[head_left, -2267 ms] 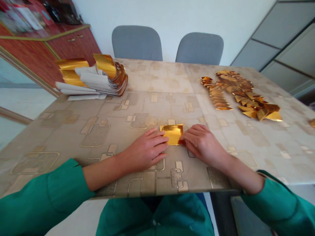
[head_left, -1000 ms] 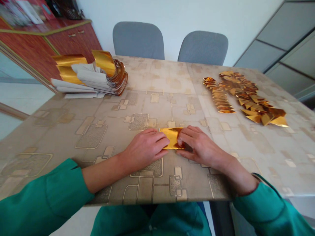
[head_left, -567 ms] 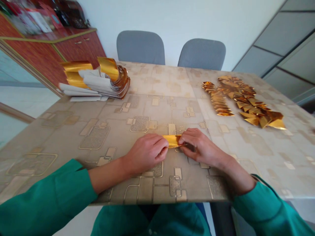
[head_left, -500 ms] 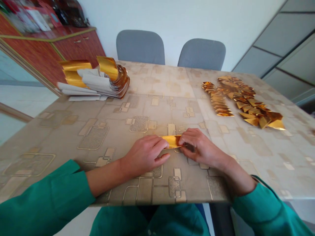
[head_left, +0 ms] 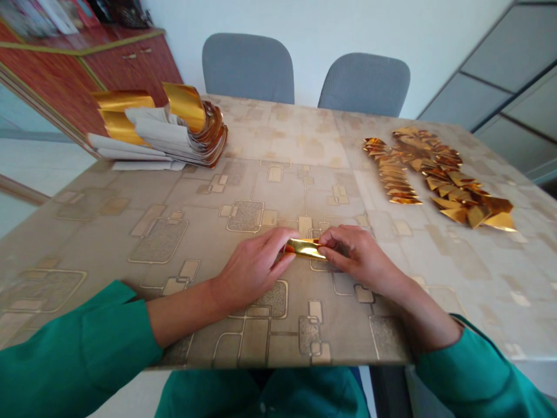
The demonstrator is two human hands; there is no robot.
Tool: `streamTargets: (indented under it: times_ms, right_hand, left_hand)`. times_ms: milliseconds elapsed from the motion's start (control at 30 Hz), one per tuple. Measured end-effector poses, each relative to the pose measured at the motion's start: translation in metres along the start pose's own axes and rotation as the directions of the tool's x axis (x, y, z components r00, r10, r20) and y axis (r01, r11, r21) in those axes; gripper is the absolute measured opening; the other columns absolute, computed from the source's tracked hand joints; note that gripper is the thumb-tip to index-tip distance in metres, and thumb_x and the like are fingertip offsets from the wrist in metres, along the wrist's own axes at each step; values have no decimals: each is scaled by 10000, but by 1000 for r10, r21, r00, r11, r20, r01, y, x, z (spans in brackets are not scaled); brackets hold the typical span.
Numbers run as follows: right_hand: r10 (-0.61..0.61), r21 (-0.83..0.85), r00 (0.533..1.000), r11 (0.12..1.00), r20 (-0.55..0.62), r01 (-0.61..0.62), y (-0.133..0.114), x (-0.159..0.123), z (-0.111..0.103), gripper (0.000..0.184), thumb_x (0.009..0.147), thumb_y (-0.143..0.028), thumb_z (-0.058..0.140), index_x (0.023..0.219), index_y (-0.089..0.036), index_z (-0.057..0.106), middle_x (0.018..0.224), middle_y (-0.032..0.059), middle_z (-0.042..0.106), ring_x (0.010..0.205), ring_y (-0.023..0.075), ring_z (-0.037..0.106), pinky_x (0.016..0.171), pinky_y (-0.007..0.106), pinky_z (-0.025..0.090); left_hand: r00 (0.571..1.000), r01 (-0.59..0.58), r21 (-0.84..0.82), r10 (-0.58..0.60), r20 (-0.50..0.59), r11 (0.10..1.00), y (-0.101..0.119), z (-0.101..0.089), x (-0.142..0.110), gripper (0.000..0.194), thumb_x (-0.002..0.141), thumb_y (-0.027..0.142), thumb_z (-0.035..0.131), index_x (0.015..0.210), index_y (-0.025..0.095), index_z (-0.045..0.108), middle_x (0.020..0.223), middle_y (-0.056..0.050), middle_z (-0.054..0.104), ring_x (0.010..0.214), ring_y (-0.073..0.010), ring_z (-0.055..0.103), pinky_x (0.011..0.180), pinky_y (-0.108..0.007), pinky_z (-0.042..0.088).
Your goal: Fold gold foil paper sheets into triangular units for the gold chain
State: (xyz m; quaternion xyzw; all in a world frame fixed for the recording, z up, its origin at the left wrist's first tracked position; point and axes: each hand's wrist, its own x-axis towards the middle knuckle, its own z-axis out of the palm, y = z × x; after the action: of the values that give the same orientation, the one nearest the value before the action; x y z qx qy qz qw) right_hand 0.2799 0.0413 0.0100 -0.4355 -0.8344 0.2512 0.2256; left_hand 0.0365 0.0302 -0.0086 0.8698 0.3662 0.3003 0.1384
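Pinching the left end of a narrow, shiny gold strip [head_left: 306, 248], the left hand [head_left: 256, 262] has its thumb on the near side and its fingers on the far side. The right hand [head_left: 357, 251] grips the opposite end the same way, thumb nearest the body, so the strip spans the short gap between the two hands. Whether its underside touches the patterned tablecloth [head_left: 300, 180] cannot be told. On the near side of the grip, a green sleeve [head_left: 117, 331] covers the left forearm and another sleeve [head_left: 483, 371] the right. Beyond the grip and to its right, a short row of folded gold pieces [head_left: 398, 183] lies beside a longer, overlapping cluster of gold pieces [head_left: 448, 180]. Beyond the grip and well to its left sits a thick stack of gold-and-white sheets [head_left: 169, 133], some curling upward. Farthest out, straight past the grip, two grey chairs [head_left: 248, 68] stand against the white wall [head_left: 322, 23].
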Motion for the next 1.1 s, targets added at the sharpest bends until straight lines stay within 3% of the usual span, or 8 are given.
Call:
streamTargets:
  times_ms: [100, 233, 500, 800, 933, 1000, 1100]
  right_hand:
    - [25, -22, 999, 999, -45, -26, 0, 1, 5, 97, 913, -241, 622, 832, -193, 645, 667, -22, 640, 622, 117, 545, 636, 255, 372]
    - [23, -76, 996, 997, -89, -29, 0, 1, 10, 94, 918, -242, 639, 837, -198, 656, 665, -27, 636, 633, 120, 541, 660, 264, 368]
    - [44, -164, 993, 985, -109, -61, 0, -2, 17, 105, 952, -284, 626, 889, -220, 680, 822, 11, 702, 777, 167, 565, 763, 301, 364]
    - [67, -241, 986, 965, -150, -102, -2, 0, 21, 86, 912, -282, 687, 885, -208, 654, 748, 0, 671, 727, 174, 544, 729, 302, 345]
    - [59, -257, 989, 962, -134, -92, -2, 0, 21, 119, 935, -312, 660, 876, -210, 647, 764, 5, 680, 737, 174, 553, 739, 309, 341]
    - [57, -261, 989, 961, -133, -90, -2, 0, 21, 133, 938, -323, 656, 869, -210, 645, 764, 4, 681, 737, 174, 555, 742, 311, 340]
    - [56, -282, 988, 955, -142, -94, -2, 0, 21, 134, 933, -329, 663, 880, -208, 644, 748, 2, 673, 725, 177, 550, 739, 314, 338]
  left_hand:
    - [997, -71, 8, 71, 21, 997, -2, -1, 1, 163, 990, 153, 511, 1110, 152, 621, 1281, -100, 638, 1126, -198, 648, 970, -351, 547]
    - [993, -119, 37, 118, 25, 992, -4, -1, 0, 213, 1016, 173, 474, 1136, 140, 647, 1248, -99, 644, 1111, -177, 646, 993, -329, 540]
    - [987, -112, 157, 91, 133, 981, 4, -6, 2, 296, 1041, 200, 377, 1066, 137, 666, 1042, -85, 658, 933, -165, 638, 844, -288, 562]
    - [956, -287, 396, 234, 178, 872, 1, -7, -5, 270, 1005, 143, 419, 1129, 89, 653, 1017, -111, 662, 879, -221, 593, 765, -341, 533]
    - [955, -292, 412, 238, 178, 863, 8, -8, -7, 282, 992, 200, 513, 1238, 104, 611, 1211, -125, 653, 1067, -259, 574, 976, -435, 469]
    - [952, -291, 379, 226, 207, 879, 13, -7, -9, 378, 983, 313, 568, 1300, 107, 573, 1334, -128, 605, 1188, -282, 530, 1106, -486, 369]
    - [951, -274, 337, 202, 233, 901, 17, -3, -13, 543, 947, 466, 612, 1329, 87, 543, 1342, -143, 598, 1231, -300, 510, 1145, -491, 317]
